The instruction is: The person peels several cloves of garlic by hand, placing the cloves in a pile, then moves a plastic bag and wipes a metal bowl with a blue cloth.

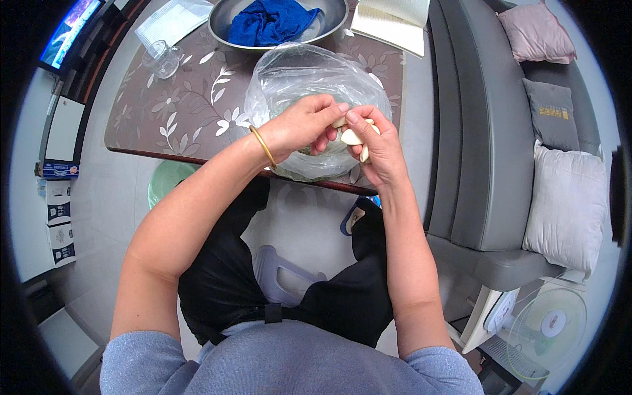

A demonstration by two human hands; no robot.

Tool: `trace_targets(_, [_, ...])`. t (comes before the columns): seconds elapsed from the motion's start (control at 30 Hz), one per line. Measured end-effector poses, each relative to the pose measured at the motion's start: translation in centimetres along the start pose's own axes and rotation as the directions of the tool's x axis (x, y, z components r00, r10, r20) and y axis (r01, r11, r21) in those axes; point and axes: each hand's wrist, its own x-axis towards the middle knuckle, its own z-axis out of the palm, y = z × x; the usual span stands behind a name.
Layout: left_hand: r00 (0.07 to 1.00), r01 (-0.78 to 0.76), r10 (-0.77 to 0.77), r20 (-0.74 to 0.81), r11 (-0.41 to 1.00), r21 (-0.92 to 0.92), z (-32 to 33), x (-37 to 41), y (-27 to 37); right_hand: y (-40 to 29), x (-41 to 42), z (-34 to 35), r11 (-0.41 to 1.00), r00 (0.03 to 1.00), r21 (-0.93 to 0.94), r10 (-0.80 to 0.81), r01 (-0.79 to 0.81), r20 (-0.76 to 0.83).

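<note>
Both hands meet above a clear plastic bag (316, 64) that lies spread open at the table's near edge. My left hand (308, 121), with a gold-coloured bangle at the wrist, pinches a small pale piece (339, 122) that looks like a garlic clove. Several peeled garlic cloves (352, 138) are gathered in my right hand (380, 140), between its thumb and curled fingers. The two thumb tips nearly touch. Greenish matter shows at the bottom of the bag, mostly covered by the hands and too unclear to name.
On the flower-patterned table (197, 108) stand a metal basin (215, 24) with a blue cloth (269, 22), a glass mug (163, 60) and an open notebook (390, 27). A green bin (165, 180) is below the left edge. A grey sofa (479, 123) runs along the right, near a fan (548, 326).
</note>
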Motion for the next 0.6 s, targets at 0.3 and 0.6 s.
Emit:
trace_targets(0.3, [0.985,0.008,0.049,0.164,0.944,-0.329,-0.3,-0.2,0.3,0.0,0.4,-0.8,0.964,0.999,0.261,0.038,-0.042,0.02])
trace_targets(0.6, [0.997,-0.063,0.067,0.044,0.995,-0.077,0.6,-0.6,0.3,0.2,0.3,-0.4,0.985,1.0,0.17,0.012,-0.011,-0.007])
